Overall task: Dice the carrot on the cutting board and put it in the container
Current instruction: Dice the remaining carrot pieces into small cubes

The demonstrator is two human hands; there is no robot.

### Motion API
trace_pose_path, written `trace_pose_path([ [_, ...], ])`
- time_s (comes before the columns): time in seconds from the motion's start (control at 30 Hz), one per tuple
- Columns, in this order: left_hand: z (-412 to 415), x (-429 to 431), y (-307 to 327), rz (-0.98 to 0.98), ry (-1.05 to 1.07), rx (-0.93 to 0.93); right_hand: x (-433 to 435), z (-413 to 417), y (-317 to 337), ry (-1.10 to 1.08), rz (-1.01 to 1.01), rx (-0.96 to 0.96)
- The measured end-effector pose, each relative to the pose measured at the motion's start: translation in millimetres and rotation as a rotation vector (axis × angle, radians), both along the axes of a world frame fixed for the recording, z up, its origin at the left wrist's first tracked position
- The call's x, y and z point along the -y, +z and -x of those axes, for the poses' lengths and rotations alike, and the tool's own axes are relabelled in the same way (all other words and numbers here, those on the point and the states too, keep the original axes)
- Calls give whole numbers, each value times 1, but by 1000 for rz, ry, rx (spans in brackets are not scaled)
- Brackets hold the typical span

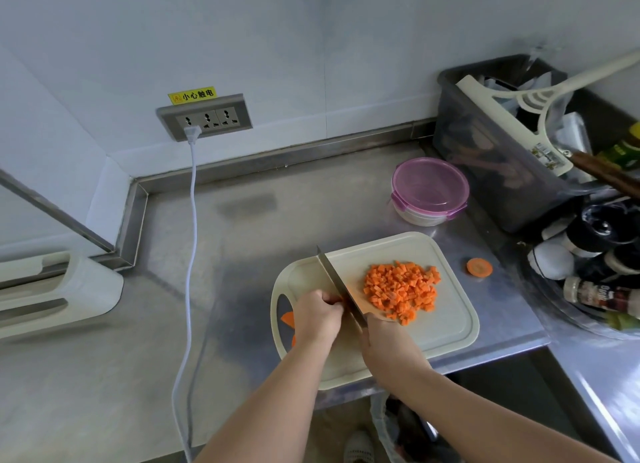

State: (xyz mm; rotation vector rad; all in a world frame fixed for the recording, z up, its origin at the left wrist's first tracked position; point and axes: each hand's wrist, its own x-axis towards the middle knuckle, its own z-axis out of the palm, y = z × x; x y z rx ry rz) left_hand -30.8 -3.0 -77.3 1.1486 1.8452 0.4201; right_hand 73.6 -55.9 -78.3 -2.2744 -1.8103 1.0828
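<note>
My right hand [381, 338] grips the knife [337, 282] on the cutting board [446, 327], my left hand [317, 319] curls its fingers on a small carrot piece [342, 300] against the blade, the diced carrot [401, 289] lies heaped right of it, and the lidded container [429, 189] stands farther on the tabletop [242, 255].

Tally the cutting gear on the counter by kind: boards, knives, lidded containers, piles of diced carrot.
Cutting board: 1
Knife: 1
Purple-lidded container: 1
Pile of diced carrot: 1
Total: 4
</note>
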Motion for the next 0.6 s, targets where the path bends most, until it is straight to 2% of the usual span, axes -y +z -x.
trace_pose_path([
  [0.27, 5, -2, 18, -117, -67, 2, 0, -20, 19, 68, -144, -35],
  [0.37, 25, -15, 23, -200, 157, 118, 10, -29, 22, 147, -202, -12],
  [0.47, 51, -30, 34, -404, 250, 28, 24, -39, 27, 275, -248, 11],
  [0.53, 57, -30, 51, -542, 177, -21, 33, -51, 24, 385, -288, 85],
  [0.6, 53, -25, 64, -629, -23, -13, 40, -65, 17, 521, -398, 183],
])
